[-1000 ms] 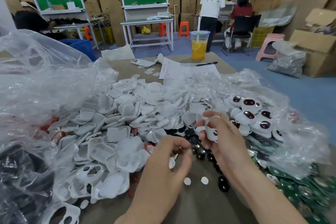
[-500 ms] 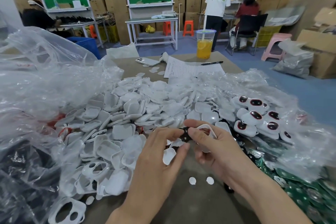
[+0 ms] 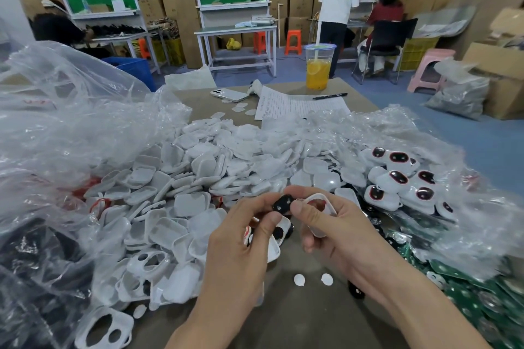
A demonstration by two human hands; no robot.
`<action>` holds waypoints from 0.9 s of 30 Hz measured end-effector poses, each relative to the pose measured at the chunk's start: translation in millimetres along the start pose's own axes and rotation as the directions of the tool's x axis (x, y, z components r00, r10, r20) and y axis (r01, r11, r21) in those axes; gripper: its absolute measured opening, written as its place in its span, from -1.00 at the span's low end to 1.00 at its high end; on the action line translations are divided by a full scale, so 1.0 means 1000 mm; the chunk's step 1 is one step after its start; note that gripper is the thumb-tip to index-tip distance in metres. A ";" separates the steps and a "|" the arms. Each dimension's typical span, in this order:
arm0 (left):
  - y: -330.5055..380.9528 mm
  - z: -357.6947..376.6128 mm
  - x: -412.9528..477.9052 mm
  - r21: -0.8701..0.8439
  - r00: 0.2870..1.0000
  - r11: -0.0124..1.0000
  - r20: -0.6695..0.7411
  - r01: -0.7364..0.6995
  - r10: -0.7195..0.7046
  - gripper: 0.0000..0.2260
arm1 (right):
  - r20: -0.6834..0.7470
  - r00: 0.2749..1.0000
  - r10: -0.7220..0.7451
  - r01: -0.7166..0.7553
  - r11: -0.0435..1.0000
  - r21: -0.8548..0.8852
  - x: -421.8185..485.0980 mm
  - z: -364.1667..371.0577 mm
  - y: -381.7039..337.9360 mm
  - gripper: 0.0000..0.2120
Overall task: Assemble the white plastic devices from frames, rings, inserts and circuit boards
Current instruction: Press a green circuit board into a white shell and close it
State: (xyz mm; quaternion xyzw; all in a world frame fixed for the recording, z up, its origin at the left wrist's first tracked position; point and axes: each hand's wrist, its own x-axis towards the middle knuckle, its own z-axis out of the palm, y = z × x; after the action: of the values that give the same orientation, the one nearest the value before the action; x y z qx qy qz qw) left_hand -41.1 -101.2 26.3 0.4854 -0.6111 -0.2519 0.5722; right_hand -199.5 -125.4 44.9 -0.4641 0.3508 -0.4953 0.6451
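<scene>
Both hands meet close together over the brown worktop (image 3: 297,326). The left hand (image 3: 241,252) pinches a small black rounded plastic insert (image 3: 283,203) between thumb and forefinger, and seems to keep spare parts (image 3: 279,233) tucked under its curled lower fingers. The right hand (image 3: 337,238) is wrapped round a white plastic frame (image 3: 323,199) with what looks like a red ring in its opening. Its thumb lies against the insert, which sits just at the frame's edge and does not look seated yet.

The likely trouble is the fit. The insert is small and smooth, and if it goes in tilted or turned the wrong way it could jam or pop out of the pinch. If dropped, it would fall toward the heap of loose white plastic shells (image 3: 198,167) or the stray black pieces (image 3: 355,292) on the worktop, where it would be hard to pick out. Hard pressing might also shift the ring, and the spares under the left fingers may slip while that hand works.
</scene>
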 end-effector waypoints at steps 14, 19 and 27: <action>0.002 -0.003 0.002 -0.142 0.997 0.989 -0.059 0.043 -0.052 -0.84 | 0.101 0.993 0.058 -0.058 0.998 0.001 0.000 0.004 0.002 -0.77; 0.002 -0.003 0.005 -0.284 0.989 0.951 -0.043 0.124 -0.142 -0.84 | 0.005 0.997 0.074 -0.074 0.993 0.090 0.003 -0.002 0.005 -0.71; -0.002 -0.006 0.010 -0.343 0.969 0.908 0.027 0.240 -0.246 -0.80 | -0.019 1.000 0.017 -0.016 0.999 0.034 0.003 0.001 0.010 -0.68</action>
State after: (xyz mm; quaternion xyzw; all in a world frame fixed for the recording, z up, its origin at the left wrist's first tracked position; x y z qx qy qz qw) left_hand -33.0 -109.7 30.2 0.4526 -0.4878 -0.4197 0.6173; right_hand -194.5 -127.1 36.2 -0.4456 0.3526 -0.5001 0.6535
